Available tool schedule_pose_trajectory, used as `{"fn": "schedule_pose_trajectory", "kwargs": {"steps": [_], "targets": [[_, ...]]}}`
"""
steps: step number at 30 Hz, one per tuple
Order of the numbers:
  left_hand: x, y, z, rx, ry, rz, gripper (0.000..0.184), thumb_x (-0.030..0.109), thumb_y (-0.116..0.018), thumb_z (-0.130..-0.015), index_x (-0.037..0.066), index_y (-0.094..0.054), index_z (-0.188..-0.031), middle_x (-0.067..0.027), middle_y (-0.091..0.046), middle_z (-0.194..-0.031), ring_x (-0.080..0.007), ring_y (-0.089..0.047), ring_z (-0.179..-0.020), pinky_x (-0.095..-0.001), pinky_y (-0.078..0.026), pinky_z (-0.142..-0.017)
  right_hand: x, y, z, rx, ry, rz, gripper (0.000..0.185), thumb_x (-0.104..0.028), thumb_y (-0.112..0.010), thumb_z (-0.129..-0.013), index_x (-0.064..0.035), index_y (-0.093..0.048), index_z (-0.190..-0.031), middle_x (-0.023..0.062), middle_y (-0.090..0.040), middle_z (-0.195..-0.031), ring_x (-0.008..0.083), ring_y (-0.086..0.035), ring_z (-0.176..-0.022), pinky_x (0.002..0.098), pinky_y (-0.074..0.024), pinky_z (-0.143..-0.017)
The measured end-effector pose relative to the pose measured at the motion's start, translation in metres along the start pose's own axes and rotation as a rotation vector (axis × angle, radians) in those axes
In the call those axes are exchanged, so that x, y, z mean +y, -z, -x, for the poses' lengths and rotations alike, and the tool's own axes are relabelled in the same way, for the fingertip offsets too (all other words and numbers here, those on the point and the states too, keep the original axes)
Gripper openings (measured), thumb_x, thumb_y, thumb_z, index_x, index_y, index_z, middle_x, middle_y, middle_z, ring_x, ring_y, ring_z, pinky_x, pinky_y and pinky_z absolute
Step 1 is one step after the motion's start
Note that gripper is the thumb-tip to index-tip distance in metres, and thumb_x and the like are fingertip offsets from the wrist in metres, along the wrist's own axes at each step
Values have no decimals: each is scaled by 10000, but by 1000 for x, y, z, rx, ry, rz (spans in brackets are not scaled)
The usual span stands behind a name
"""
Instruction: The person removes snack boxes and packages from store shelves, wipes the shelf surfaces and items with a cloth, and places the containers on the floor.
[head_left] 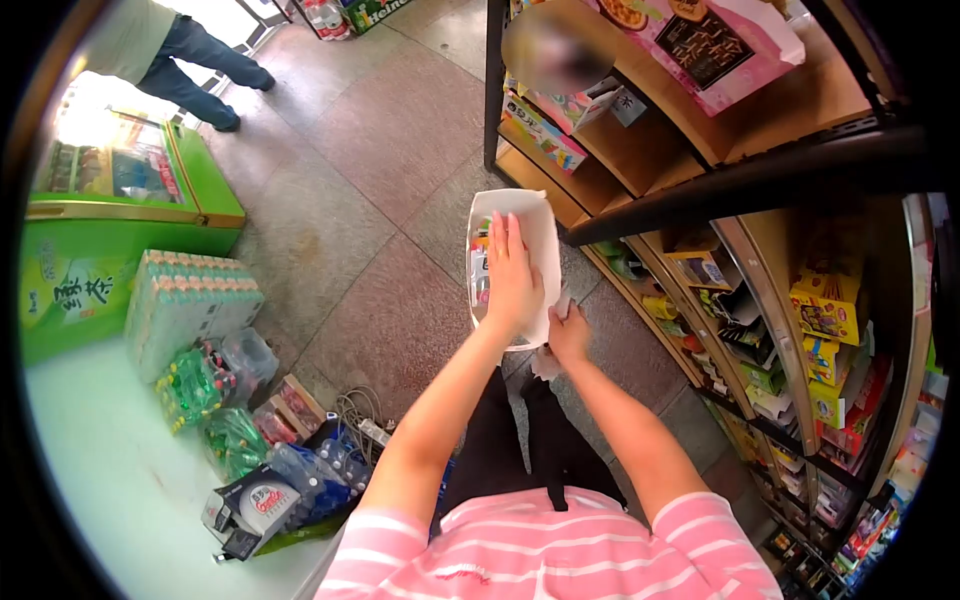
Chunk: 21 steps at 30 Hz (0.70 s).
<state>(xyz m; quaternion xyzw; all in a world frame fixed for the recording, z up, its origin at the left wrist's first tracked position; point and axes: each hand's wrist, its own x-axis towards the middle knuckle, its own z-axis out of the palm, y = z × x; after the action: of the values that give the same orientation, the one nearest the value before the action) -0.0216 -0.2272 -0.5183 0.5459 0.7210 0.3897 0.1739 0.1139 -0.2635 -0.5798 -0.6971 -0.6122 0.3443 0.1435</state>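
While the white box (543, 235) is in front of the person, above the tiled floor (350, 200), the left hand (513, 285) lies over its inside with fingers straight, near small colorful packets (479, 278). The right hand (570, 335), closed around a crumpled pale cloth (546, 363), is beside the near end of the box. Shelves with goods (740, 330) stand at the right.

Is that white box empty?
Not empty: small packets show inside the white box, beside the left hand. How full, I cannot tell.
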Motion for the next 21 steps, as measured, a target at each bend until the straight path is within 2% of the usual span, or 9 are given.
{"fn": "schedule_pose_trajectory", "kwargs": {"steps": [4,6,8,9,11,16,18,20,21], "targets": [[-15,31,64,-66,2,148,578,-43,-509,-659,-1,-351,-1213,-248,-250,-1307,-416,-222,-1222,-455,-208,-996,35,-55,-37,-47,-42,99,383,-257,-574,-726,-30,-522,-1030,223,-524,-923,395,-513,-858,427,-425,-748],[-59,17,118,-93,193,56,523,7,-541,-685,13,-386,-1184,-259,-290,-1282,-421,-256,-1202,-456,-215,-992,65,-88,-57,-45,-62,128,418,-278,-579,-714,-50,-511,-1057,215,-525,-941,385,-516,-873,420,-428,-761],[-109,0,179,-142,360,-72,479,67,-556,-712,-1,-403,-1160,-272,-286,-1277,-425,-270,-1186,-461,-213,-989,91,-119,-74,-149,-190,89,481,-298,-586,-716,32,-497,-1055,254,-509,-1015,391,-493,-955,407,-393,-832],[-129,-7,205,-157,397,-98,463,86,-557,-720,-3,-410,-1151,-263,-283,-1282,-424,-264,-1189,-467,-213,-986,125,-150,-87,-95,-169,140,447,-292,-566,-715,-50,-492,-1084,212,-516,-976,373,-517,-895,425,-417,-790],[-171,-25,248,-171,486,-135,441,83,-554,-723,4,-421,-1136,-245,-275,-1294,-415,-258,-1194,-472,-219,-982,172,-197,-112,-102,-194,121,455,-297,-566,-714,-48,-488,-1088,211,-515,-983,372,-514,-903,424,-414,-795],[-266,-72,310,-121,612,-235,401,68,-548,-733,7,-440,-1114,-236,-313,-1276,-405,-281,-1188,-451,-237,-985,243,-295,-154,-101,-257,-54,450,-262,-594,-723,-2,-509,-1081,195,-577,-980,325,-558,-913,366,-429,-798],[-289,-86,325,-116,640,-241,369,71,-542,-739,9,-457,-1094,-234,-320,-1271,-404,-286,-1185,-450,-240,-984,261,-326,-169,-60,-247,-7,450,-248,-619,-714,-15,-515,-1085,175,-591,-975,291,-575,-900,346,-435,-782],[-306,-98,336,-126,650,-248,356,81,-544,-744,13,-465,-1085,-232,-324,-1270,-404,-284,-1187,-454,-237,-984,270,-341,-175,-66,-237,-271,385,-282,-646,-676,-77,-566,-992,191,-581,-939,322,-564,-880,392,-432,-777],[-311,-101,341,-147,671,-259,343,92,-545,-749,16,-473,-1076,-230,-328,-1269,-404,-281,-1189,-457,-234,-983,274,-344,-177,-78,-226,-221,430,-291,-687,-640,-69,-570,-990,169,-598,-935,301,-579,-876,373,-441,-769]]}}
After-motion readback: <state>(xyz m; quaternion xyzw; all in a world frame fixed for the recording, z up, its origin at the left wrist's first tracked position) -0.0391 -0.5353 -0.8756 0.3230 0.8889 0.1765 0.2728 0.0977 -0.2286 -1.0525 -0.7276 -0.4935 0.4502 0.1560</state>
